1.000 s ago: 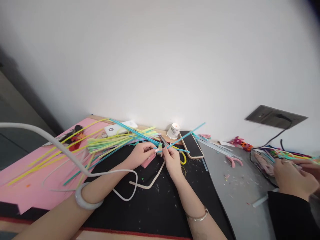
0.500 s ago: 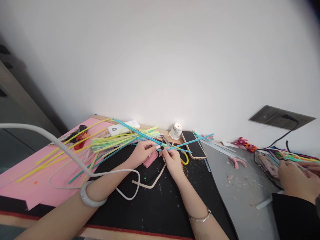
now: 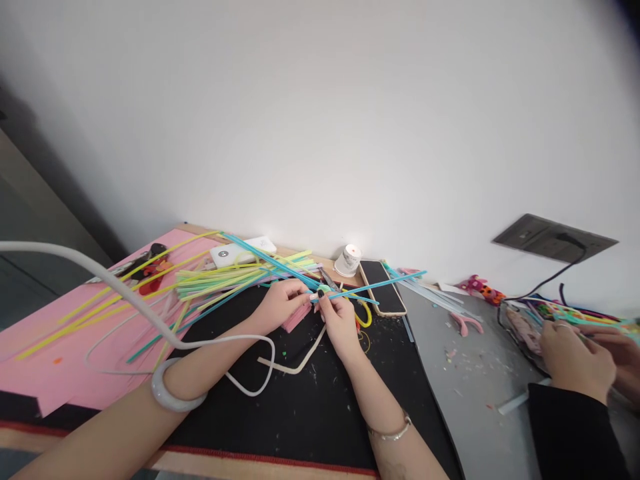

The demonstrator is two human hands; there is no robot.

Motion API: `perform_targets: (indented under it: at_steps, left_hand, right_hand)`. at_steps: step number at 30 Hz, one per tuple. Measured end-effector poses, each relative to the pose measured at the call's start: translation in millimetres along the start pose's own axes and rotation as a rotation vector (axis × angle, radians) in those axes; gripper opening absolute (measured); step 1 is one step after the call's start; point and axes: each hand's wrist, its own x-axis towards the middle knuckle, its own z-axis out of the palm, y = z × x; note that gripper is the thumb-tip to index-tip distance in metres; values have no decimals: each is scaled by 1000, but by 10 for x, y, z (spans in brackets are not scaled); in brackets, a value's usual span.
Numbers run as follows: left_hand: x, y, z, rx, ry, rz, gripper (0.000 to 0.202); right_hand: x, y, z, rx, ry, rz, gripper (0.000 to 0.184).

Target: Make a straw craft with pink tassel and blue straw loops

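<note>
My left hand (image 3: 281, 305) and my right hand (image 3: 340, 323) meet over the black mat (image 3: 300, 420), both with pinched fingers. Between them are blue pipe cleaners (image 3: 390, 283) that cross at the fingertips, with ends reaching out to the right. More blue stems (image 3: 257, 252) stretch up and left from the same spot. A small pale green bit (image 3: 326, 288) shows at the fingertips; its shape is hard to make out. Under my left hand lies a pink bundle (image 3: 296, 319). Scissors with a yellow handle (image 3: 367, 315) lie partly hidden behind my right hand.
Left lie loose pastel pipe cleaners (image 3: 215, 283) and a white power bank (image 3: 233, 253) on pink paper (image 3: 65, 373). A white cable (image 3: 145, 313) loops over my left forearm. A paper cup (image 3: 348, 261) and phone (image 3: 384, 290) stand behind. Another person's hands (image 3: 575, 360) work at right.
The whole view has shifted slightly, so things sit a little further left. My hands keep their pinch on the blue pipe cleaners, with only slight finger movement.
</note>
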Motion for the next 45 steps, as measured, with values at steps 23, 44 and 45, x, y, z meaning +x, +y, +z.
perform_targets:
  at_steps: [23, 44, 45]
  left_hand:
    - [-9, 18, -25, 38, -181, 98, 32]
    - [-27, 86, -27, 216, -269, 222, 38]
    - [-26, 87, -27, 228, -276, 225, 37]
  right_hand:
    - [-10, 0, -3, -82, 86, 21, 41]
    - [-16, -47, 1, -212, 24, -40, 39]
    - [-19, -44, 0, -210, 15, -43, 39]
